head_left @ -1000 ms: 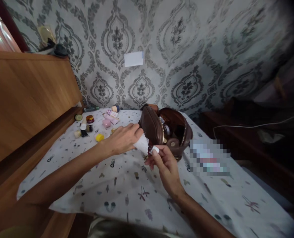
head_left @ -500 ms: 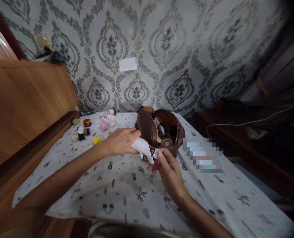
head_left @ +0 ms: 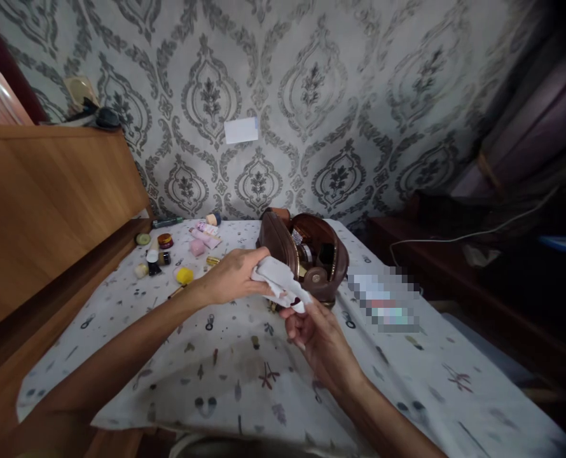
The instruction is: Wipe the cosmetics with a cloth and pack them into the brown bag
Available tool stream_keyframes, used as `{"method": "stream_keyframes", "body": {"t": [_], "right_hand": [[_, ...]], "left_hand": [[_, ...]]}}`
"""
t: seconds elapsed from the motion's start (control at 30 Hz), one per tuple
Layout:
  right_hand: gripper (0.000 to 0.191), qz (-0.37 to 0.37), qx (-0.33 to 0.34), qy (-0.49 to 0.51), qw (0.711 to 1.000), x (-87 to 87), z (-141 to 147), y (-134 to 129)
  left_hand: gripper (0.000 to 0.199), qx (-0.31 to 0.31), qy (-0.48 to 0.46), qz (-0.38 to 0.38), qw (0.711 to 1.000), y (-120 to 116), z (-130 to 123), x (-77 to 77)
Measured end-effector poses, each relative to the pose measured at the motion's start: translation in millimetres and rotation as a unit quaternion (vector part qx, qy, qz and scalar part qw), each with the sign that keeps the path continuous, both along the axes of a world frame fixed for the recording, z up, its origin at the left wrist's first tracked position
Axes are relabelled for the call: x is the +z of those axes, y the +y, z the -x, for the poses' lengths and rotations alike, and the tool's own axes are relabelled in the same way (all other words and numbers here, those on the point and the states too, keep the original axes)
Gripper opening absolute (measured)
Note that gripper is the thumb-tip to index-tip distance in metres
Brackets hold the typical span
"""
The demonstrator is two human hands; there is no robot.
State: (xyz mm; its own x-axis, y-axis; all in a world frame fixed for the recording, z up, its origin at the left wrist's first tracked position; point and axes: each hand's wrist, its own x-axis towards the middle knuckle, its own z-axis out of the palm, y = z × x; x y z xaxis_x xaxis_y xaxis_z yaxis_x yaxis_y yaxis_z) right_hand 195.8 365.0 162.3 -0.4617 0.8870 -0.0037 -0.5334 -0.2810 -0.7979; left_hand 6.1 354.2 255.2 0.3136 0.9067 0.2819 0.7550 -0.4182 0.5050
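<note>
My left hand (head_left: 235, 275) is closed on a crumpled white wipe (head_left: 277, 277), which hangs toward my right. The fingers of my right hand (head_left: 318, 331) are pinched at the other end of the wipe, around a small dark-red item (head_left: 296, 302). Most of that item is hidden under the wipe, so its kind does not show. Just behind both hands stands a brown toiletry bag (head_left: 276, 238), its zip undone and its lid up. Several cosmetics show inside it, among them a round brown piece (head_left: 316, 277).
Left on the patterned white cloth (head_left: 235, 375) lie a yellow item (head_left: 184, 275), pink tubes (head_left: 205, 238), a pink jar (head_left: 197, 247), an amber jar (head_left: 165, 241) and other small containers. A blurred-out flat packet (head_left: 385, 299) lies right of the bag. A wooden panel (head_left: 49, 203) borders the left.
The wipe now covers more of the small item, whose silvery end showed before between my right fingers. My right hand has shifted slightly down. The view has turned a little.
</note>
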Motion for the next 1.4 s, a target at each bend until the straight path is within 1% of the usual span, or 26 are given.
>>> {"method": "stream_keyframes", "body": {"t": [0.07,0.13,0.2,0.27,0.37,0.43,0.5,0.6,0.67,0.73,0.8,0.87,0.93,1.0,1.07,1.13,1.2,1.23,1.27,1.3,1.33,1.37,1.4], "right_hand": [[0.045,0.008,-0.002,0.013,1.0,4.7,-1.4,-1.7],[0.044,0.01,-0.004,0.017,1.0,10.7,-3.6,-2.6],[0.043,-0.003,-0.005,0.008,1.0,16.5,-6.0,-2.3],[0.042,-0.031,-0.009,-0.006,0.999,20.6,-7.9,-0.4],[0.04,-0.09,-0.029,-0.024,0.995,23.7,-10.0,4.5],[0.037,-0.141,-0.05,-0.039,0.988,25.5,-11.9,8.3],[0.034,-0.188,-0.073,-0.063,0.977,28.3,-14.8,12.1],[0.031,-0.236,-0.104,-0.102,0.961,33.3,-21.0,18.0],[0.03,-0.261,-0.12,-0.119,0.95,35.4,-25.2,21.8],[0.026,-0.289,-0.136,-0.127,0.939,35.4,-28.4,24.5],[0.023,-0.319,-0.154,-0.141,0.925,33.6,-29.8,25.1],[0.02,-0.356,-0.182,-0.169,0.901,30.8,-29.7,24.1],[0.017,-0.4,-0.213,-0.201,0.868,27.7,-29.0,22.8],[0.016,-0.443,-0.229,-0.223,0.838,25.0,-29.1,23.0],[0.017,-0.469,-0.228,-0.233,0.821,24.3,-30.9,25.9],[0.017,-0.47,-0.227,-0.243,0.817,27.6,-35.1,31.3],[0.02,-0.448,-0.238,-0.253,0.824,36.4,-42.1,38.4],[0.022,-0.435,-0.248,-0.256,0.827,42.8,-46.7,42.4],[0.024,-0.424,-0.259,-0.257,0.829,50.3,-51.7,46.6],[0.026,-0.417,-0.272,-0.258,0.828,58.5,-57.1,51.0],[0.027,-0.416,-0.283,-0.259,0.824,67.1,-62.7,55.4],[0.029,-0.419,-0.289,-0.268,0.818,75.8,-68.1,59.8],[0.03,-0.426,-0.293,-0.281,0.809,84.2,-73.1,64.1]], "left_hand": [[0.03,-0.001,-0.09,0.024,0.996,-2.0,-2.0,-4.8],[0.032,0.005,-0.187,0.054,0.981,-4.2,-4.4,-11.7],[0.035,0.009,-0.279,0.085,0.956,-6.0,-6.9,-19.8],[0.043,0.022,-0.357,0.115,0.927,-6.9,-9.0,-28.0],[0.059,0.059,-0.435,0.156,0.885,-6.5,-12.2,-37.4],[0.06,0.069,-0.465,0.175,0.865,-5.4,-15.7,-39.9],[0.053,0.052,-0.485,0.187,0.852,-4.0,-20.5,-39.5],[0.049,0.023,-0.508,0.211,0.835,-1.2,-28.3,-37.6],[0.047,0.023,-0.518,0.23,0.824,1.2,-32.8,-38.5],[0.045,0.027,-0.528,0.236,0.816,4.0,-37.0,-41.8],[0.044,0.02,-0.535,0.227,0.813,6.4,-41.9,-45.9],[0.045,0.016,-0.541,0.219,0.812,8.1,-47.5,-49.2],[0.05,0.034,-0.56,0.215,0.799,9.5,-53.0,-50.7],[0.056,0.068,-0.593,0.209,0.775,11.3,-56.6,-50.7],[0.06,0.1,-0.618,0.196,0.755,13.8,-56.7,-50.2],[0.061,0.13,-0.626,0.181,0.748,16.1,-52.8,-49.4],[0.058,0.167,-0.615,0.157,0.755,15.9,-46.5,-48.0],[0.053,0.184,-0.592,0.138,0.773,14.5,-43.3,-46.9],[0.047,0.187,-0.546,0.114,0.808,12.2,-40.6,-45.6],[0.038,0.173,-0.475,0.081,0.859,9.2,-39.0,-44.1],[0.029,0.14,-0.379,0.043,0.914,6.0,-38.7,-42.7],[0.019,0.094,-0.266,0.006,0.959,3.2,-39.8,-41.7],[0.011,0.045,-0.148,-0.027,0.988,1.0,-42.5,-41.1]]}}
